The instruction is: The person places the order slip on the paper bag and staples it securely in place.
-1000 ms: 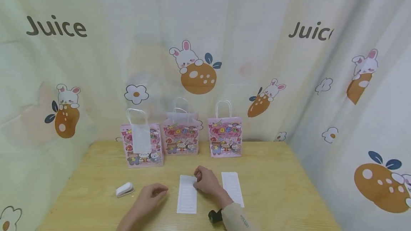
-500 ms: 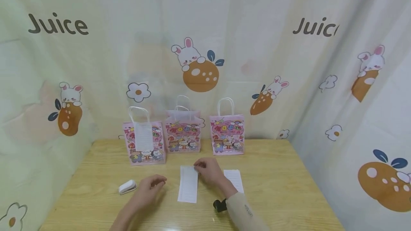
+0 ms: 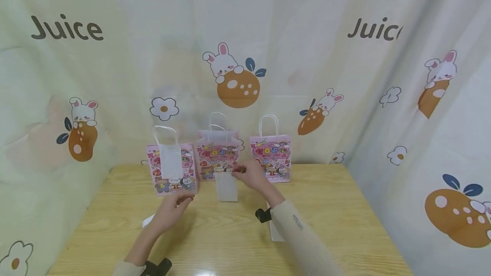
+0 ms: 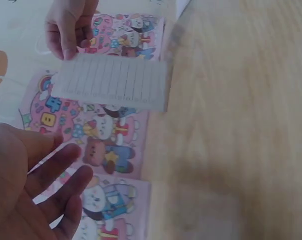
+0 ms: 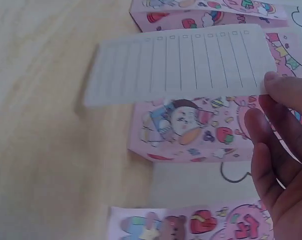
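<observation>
My right hand (image 3: 251, 176) pinches the top corner of a lined paper slip (image 3: 227, 187) between thumb and fingers. In the right wrist view the slip (image 5: 191, 65) shows ruled lines with small check boxes, held in front of the middle pink gift bag (image 3: 218, 152). My left hand (image 3: 171, 211) hovers near the left gift bag (image 3: 188, 173), fingers relaxed and loosely bent, holding nothing. In the left wrist view its fingers (image 4: 73, 180) are spread apart. Another slip (image 3: 170, 161) hangs on the left bag's front, below the handle.
The right gift bag (image 3: 270, 152) stands beside the middle one. A white stapler-like object (image 3: 147, 221) lies on the wooden table (image 3: 215, 237), partly behind my left arm. Under my right forearm lies another paper slip (image 3: 275, 231). A printed curtain (image 3: 284, 54) hangs behind.
My right hand has lifted the paper slip off the table and carried it forward to the middle bag. My left hand has moved forward, toward the left bag.
</observation>
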Available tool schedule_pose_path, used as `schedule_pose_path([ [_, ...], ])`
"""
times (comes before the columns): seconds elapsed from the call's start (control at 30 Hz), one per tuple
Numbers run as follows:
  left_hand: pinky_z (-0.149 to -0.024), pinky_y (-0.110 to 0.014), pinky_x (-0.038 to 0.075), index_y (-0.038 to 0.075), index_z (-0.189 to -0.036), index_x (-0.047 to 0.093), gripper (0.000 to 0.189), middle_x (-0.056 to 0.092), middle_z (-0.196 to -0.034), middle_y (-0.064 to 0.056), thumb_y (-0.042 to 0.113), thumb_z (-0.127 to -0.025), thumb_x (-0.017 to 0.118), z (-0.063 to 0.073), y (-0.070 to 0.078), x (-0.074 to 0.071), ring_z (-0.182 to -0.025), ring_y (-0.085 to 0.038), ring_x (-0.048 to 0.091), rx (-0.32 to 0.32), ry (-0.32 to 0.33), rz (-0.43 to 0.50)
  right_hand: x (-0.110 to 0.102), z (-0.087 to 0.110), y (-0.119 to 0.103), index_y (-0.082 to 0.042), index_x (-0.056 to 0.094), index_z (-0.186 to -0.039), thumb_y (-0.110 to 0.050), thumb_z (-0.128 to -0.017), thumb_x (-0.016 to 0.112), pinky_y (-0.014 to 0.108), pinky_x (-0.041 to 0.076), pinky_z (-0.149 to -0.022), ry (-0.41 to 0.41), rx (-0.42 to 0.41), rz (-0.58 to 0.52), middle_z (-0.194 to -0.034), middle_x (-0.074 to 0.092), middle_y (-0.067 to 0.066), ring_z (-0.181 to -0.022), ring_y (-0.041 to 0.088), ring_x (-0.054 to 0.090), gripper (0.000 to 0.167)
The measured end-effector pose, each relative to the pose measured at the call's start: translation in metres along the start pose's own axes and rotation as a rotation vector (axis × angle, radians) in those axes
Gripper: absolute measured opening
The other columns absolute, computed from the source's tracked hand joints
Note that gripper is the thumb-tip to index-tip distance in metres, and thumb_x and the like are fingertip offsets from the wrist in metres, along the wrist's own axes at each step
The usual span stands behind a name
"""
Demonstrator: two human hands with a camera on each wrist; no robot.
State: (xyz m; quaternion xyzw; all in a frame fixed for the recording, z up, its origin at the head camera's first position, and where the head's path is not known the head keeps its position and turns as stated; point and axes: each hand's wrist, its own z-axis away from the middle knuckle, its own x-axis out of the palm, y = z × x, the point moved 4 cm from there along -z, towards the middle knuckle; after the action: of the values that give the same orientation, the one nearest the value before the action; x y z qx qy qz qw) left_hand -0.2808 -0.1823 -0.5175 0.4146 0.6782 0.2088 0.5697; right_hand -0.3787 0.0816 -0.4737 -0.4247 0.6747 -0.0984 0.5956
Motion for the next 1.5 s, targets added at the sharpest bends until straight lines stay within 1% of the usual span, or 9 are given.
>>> schedule_pose_path([
  [0.13,-0.081,-0.039,0.051,0.004,-0.112,0.069,0.018,0.070,-0.101,-0.007,0.007,-0.096,0.061,-0.007,0.006,-0.011,-0.091,-0.017,0.063,0.037,0.001,-0.012,-0.010,-0.012,-0.011,-0.017,0.076,-0.087,-0.022,-0.089,0.073,0.034,0.054,-0.070,0.011,-0.008,0.062,-0.081,0.071,-0.006,-0.065,0.005,0.061,0.006],
  [0.17,-0.081,-0.038,0.051,0.003,-0.112,0.068,0.019,0.070,-0.101,-0.008,0.007,-0.096,0.061,-0.009,0.008,-0.013,-0.090,-0.017,0.063,0.037,0.004,-0.008,-0.012,-0.015,-0.013,-0.017,0.076,-0.087,-0.022,-0.089,0.073,0.030,0.053,-0.061,0.013,-0.011,0.070,-0.081,0.071,-0.006,-0.066,0.005,0.061,0.007],
  [0.27,-0.078,-0.037,0.052,0.002,-0.113,0.068,0.020,0.070,-0.103,-0.009,0.008,-0.096,0.060,-0.019,0.014,-0.021,-0.089,-0.018,0.064,0.045,0.013,-0.001,-0.021,-0.026,-0.020,-0.017,0.075,-0.087,-0.023,-0.089,0.073,0.024,0.051,-0.059,0.039,-0.034,0.074,-0.082,0.071,-0.005,-0.068,0.007,0.062,0.008],
  [0.4,-0.074,-0.037,0.055,0.002,-0.116,0.067,0.021,0.069,-0.109,-0.012,0.008,-0.097,0.060,-0.035,0.024,-0.028,-0.092,-0.024,0.065,0.059,0.018,0.000,-0.030,-0.037,-0.028,-0.015,0.075,-0.088,-0.023,-0.089,0.073,0.024,0.051,-0.058,0.080,-0.045,0.042,-0.081,0.070,-0.005,-0.068,0.008,0.062,0.008],
  [0.6,-0.080,-0.043,0.055,0.000,-0.117,0.065,0.023,0.067,-0.112,-0.015,0.010,-0.097,0.060,-0.051,0.037,-0.041,-0.095,-0.029,0.065,0.036,0.040,0.019,-0.033,-0.049,-0.034,-0.014,0.076,-0.089,-0.024,-0.089,0.074,0.025,0.050,-0.054,0.116,-0.014,0.003,-0.079,0.068,-0.006,-0.065,0.009,0.061,0.010],
  [0.93,-0.080,-0.042,0.055,0.000,-0.120,0.063,0.026,0.065,-0.115,-0.018,0.013,-0.098,0.058,-0.067,0.042,-0.043,-0.096,-0.031,0.065,0.035,0.001,0.041,-0.033,-0.067,-0.032,-0.007,0.074,-0.083,-0.016,-0.084,0.078,0.027,0.055,-0.074,0.200,-0.020,-0.041,-0.123,0.057,0.009,-0.088,0.021,0.068,0.010],
  [1.17,-0.074,-0.038,0.055,0.000,-0.124,0.062,0.029,0.064,-0.118,-0.020,0.012,-0.098,0.057,-0.068,0.046,-0.047,-0.096,-0.030,0.065,-0.004,-0.009,0.047,-0.027,-0.083,-0.025,-0.011,0.074,-0.083,-0.020,-0.084,0.078,0.039,0.047,-0.096,0.142,-0.038,0.023,-0.137,0.054,0.015,-0.108,0.029,0.064,0.010],
  [1.3,-0.070,-0.034,0.055,0.004,-0.123,0.063,0.027,0.065,-0.117,-0.016,0.012,-0.099,0.056,-0.075,0.048,-0.043,-0.095,-0.030,0.065,0.021,-0.022,0.055,-0.030,-0.090,-0.019,-0.009,0.073,-0.082,-0.017,-0.084,0.077,0.036,0.051,-0.090,0.138,-0.030,0.042,-0.133,0.053,0.014,-0.101,0.027,0.066,0.010],
  [1.5,-0.072,-0.036,0.055,0.003,-0.122,0.064,0.026,0.067,-0.112,-0.013,0.010,-0.098,0.056,-0.080,0.049,-0.041,-0.095,-0.033,0.064,0.002,-0.012,0.088,-0.031,-0.095,-0.019,-0.014,0.071,-0.084,-0.022,-0.086,0.075,0.036,0.051,-0.082,0.122,-0.016,0.110,-0.110,0.055,0.006,-0.095,0.022,0.061,0.009],
])
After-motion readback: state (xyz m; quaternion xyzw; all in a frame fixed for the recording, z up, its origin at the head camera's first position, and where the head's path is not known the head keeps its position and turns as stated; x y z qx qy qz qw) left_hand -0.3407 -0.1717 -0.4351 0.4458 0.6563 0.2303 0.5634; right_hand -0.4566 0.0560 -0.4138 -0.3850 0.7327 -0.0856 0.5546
